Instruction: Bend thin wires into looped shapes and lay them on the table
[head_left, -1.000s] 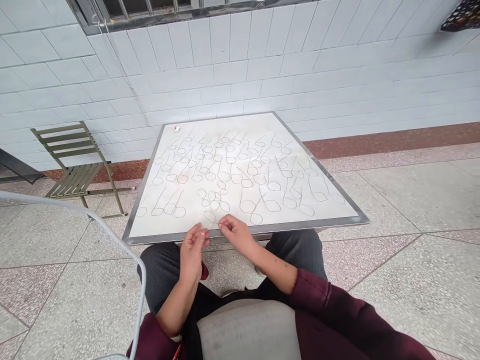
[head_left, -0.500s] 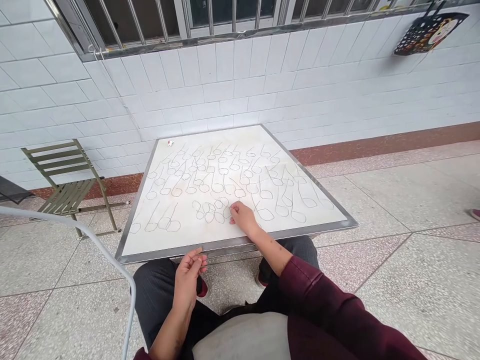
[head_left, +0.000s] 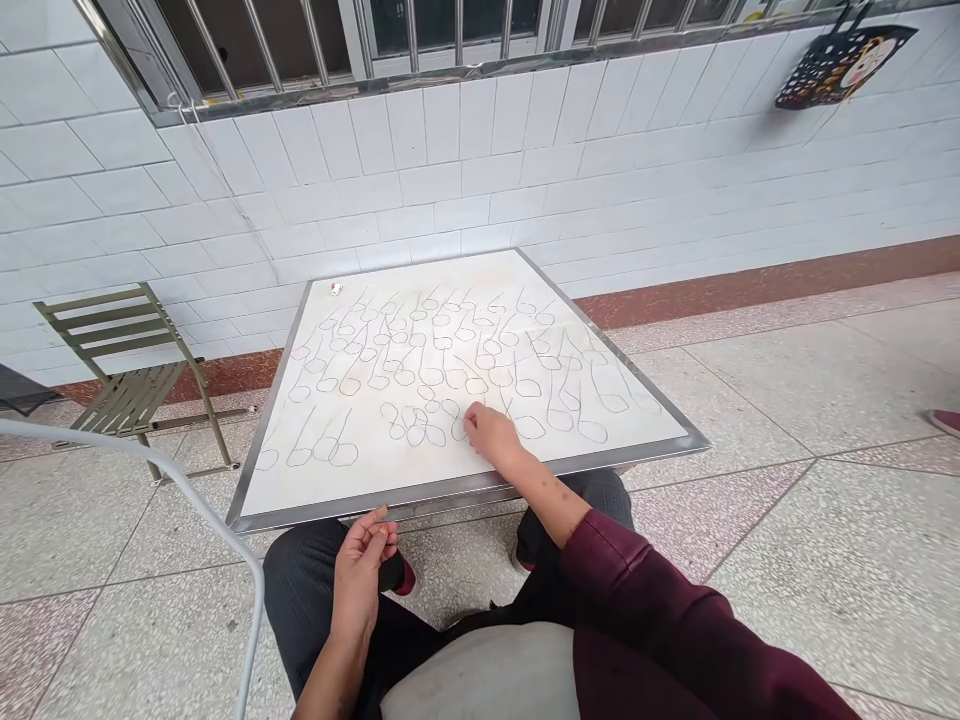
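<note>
Many thin dark wire loops, most with a long straight tail, lie spread over a white tabletop (head_left: 360, 485). Near the front middle sits a cluster of rounded wire loops (head_left: 416, 427) without visible long tails. My right hand (head_left: 491, 437) rests at the right side of this cluster, its thumb and fingers pinched together. What is between those fingertips is hidden. Just off the table's front edge, my left hand (head_left: 364, 565) is raised with thumb and fingers drawn together. Anything in its pinch is too small to make out.
Grey metal trim (head_left: 315, 503) borders the table, which stands against a white tiled wall (head_left: 420, 200). A green folding chair (head_left: 131, 385) is at left, with a pale curved tube (head_left: 259, 590) nearer me. A small white-and-red item (head_left: 337, 289) lies at the far left corner.
My right hand has shifted slightly right along the loops. My left hand has moved a little left and down, away from the table edge. The view has turned slightly.
</note>
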